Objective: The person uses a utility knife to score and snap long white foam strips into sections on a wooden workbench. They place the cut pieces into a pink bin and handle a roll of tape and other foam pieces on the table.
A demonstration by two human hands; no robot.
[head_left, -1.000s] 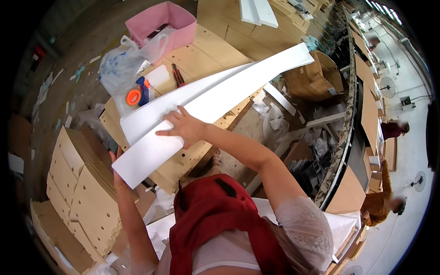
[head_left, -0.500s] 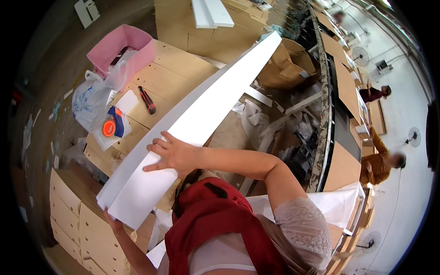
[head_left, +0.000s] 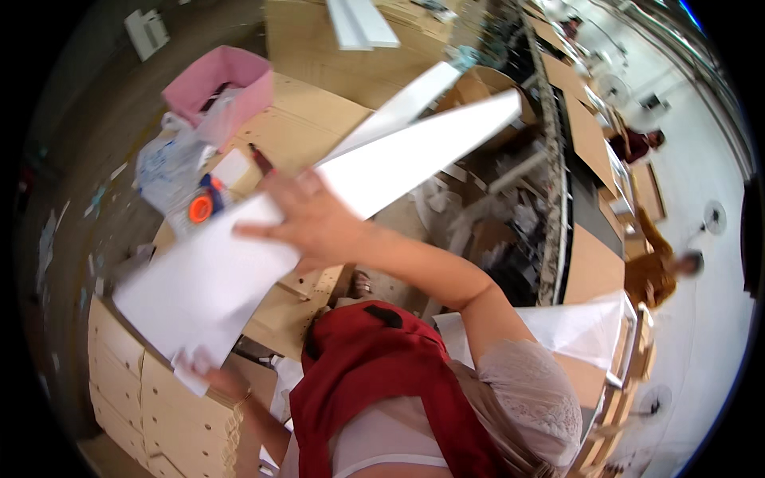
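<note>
A long white board (head_left: 211,275), tapering toward its far end, slants across in front of me above the wooden panels. My right hand (head_left: 307,219) rests over its middle, fingers spread and blurred by motion. At the board's near left corner my left hand (head_left: 211,376) grips the edge, also smeared. A second white board (head_left: 402,107) shows behind the first, partly covered by it. Just past my right fingers, a red and black utility knife (head_left: 260,158) lies on the panels, partly hidden.
A pink bin (head_left: 219,84), plastic bag (head_left: 171,163) and orange tape roll (head_left: 200,209) are at the left. Stacked drilled panels (head_left: 179,406) stand nearest. An open carton (head_left: 478,84) and a long bench (head_left: 550,175) are right, with people beyond.
The upper white board has turned clockwise and swung out, its near end going left and up, exposing the second board. My right hand has moved up with it; my left hand slightly right.
</note>
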